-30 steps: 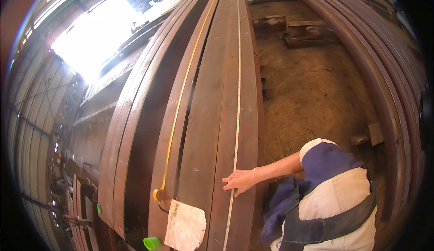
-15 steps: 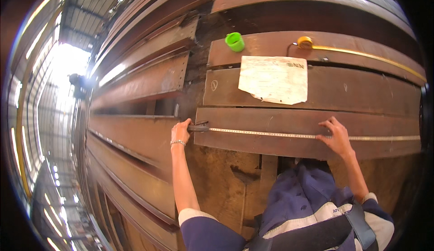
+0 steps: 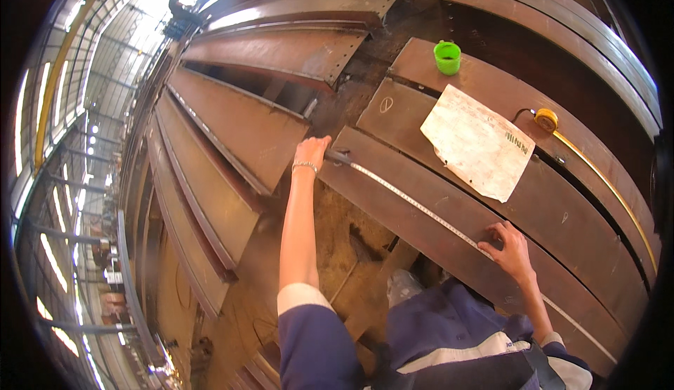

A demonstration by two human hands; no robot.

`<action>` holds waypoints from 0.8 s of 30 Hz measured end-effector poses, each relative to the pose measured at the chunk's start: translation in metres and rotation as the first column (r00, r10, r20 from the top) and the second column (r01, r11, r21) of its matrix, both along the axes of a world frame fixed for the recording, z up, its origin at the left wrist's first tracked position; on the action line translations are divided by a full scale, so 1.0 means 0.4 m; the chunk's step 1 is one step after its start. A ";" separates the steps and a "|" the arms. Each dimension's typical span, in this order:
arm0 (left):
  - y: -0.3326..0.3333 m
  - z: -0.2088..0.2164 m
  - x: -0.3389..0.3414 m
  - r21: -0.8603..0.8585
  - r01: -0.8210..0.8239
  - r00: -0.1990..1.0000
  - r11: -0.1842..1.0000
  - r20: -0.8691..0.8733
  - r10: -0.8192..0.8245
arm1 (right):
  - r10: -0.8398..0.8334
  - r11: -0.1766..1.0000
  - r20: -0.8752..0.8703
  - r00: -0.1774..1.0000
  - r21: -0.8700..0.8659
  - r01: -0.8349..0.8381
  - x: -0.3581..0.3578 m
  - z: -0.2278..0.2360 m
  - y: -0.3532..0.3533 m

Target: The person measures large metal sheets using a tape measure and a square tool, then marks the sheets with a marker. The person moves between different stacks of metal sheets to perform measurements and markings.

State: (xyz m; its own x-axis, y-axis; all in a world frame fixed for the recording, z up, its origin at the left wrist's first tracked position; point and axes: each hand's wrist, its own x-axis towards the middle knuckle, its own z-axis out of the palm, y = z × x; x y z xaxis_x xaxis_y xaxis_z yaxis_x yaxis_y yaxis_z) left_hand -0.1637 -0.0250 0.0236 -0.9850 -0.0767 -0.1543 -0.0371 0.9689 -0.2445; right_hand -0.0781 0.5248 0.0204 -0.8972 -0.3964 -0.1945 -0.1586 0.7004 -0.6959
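Observation:
A long pale measuring tape (image 3: 421,207) runs lengthwise along the nearest brown steel beam (image 3: 393,176). At the beam's left end, my left hand (image 3: 313,153) is closed on a dark, narrow metal piece (image 3: 340,157) that meets the tape's end. What kind of piece it is cannot be made out. Farther along the tape, my right hand (image 3: 512,251) rests with its fingers curled but apart, the thumb at the tape's edge. Beyond this beam, a worn paper sheet (image 3: 477,143) lies across the neighbouring steel.
A green cup-like container (image 3: 447,58) stands on the far beam. There, a yellow tape measure (image 3: 545,120) lies with its blade (image 3: 604,172) drawn out rightward. More steel beams (image 3: 232,123) fill the left, with gaps between. A distant person (image 3: 179,9) is at upper left.
The view has turned, so the beams and tape now slant down to the right. Both hands keep about the same places along the tape.

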 end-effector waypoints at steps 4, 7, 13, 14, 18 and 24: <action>0.017 0.007 0.010 0.039 -0.090 0.996 0.995 -0.003 0.090 | -0.001 1.000 0.034 0.999 -0.026 0.002 -0.007 -0.012 0.010; 0.017 0.000 0.011 0.032 -0.092 0.995 0.995 -0.029 0.093 | -0.021 1.000 0.045 0.999 -0.004 0.021 -0.006 -0.018 0.013; 0.017 -0.017 0.008 -0.054 -0.023 0.997 0.998 -0.075 0.019 | -0.047 0.999 0.044 0.998 -0.018 0.048 -0.008 -0.017 0.010; 0.018 -0.018 0.010 -0.059 -0.046 0.997 0.997 -0.062 0.042 | -0.053 0.998 0.047 0.997 -0.022 0.054 -0.009 -0.016 0.008; 0.014 -0.018 0.026 -0.007 -0.050 0.996 0.999 -0.078 0.050 | -0.061 0.998 0.069 0.996 0.010 0.061 -0.015 -0.016 0.000; -0.014 -0.014 0.030 0.122 -0.054 0.997 0.991 -0.049 0.060 | -0.083 0.992 0.117 0.990 0.109 0.070 -0.033 -0.011 -0.020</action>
State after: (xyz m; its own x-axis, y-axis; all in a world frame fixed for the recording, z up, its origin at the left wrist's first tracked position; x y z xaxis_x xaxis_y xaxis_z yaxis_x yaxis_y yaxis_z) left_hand -0.1518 -0.0305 0.0181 -0.9865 -0.1172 -0.1142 -0.1031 0.9871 -0.1227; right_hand -0.0912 0.5169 0.0160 -0.8916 -0.2990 -0.3401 -0.0208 0.7772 -0.6290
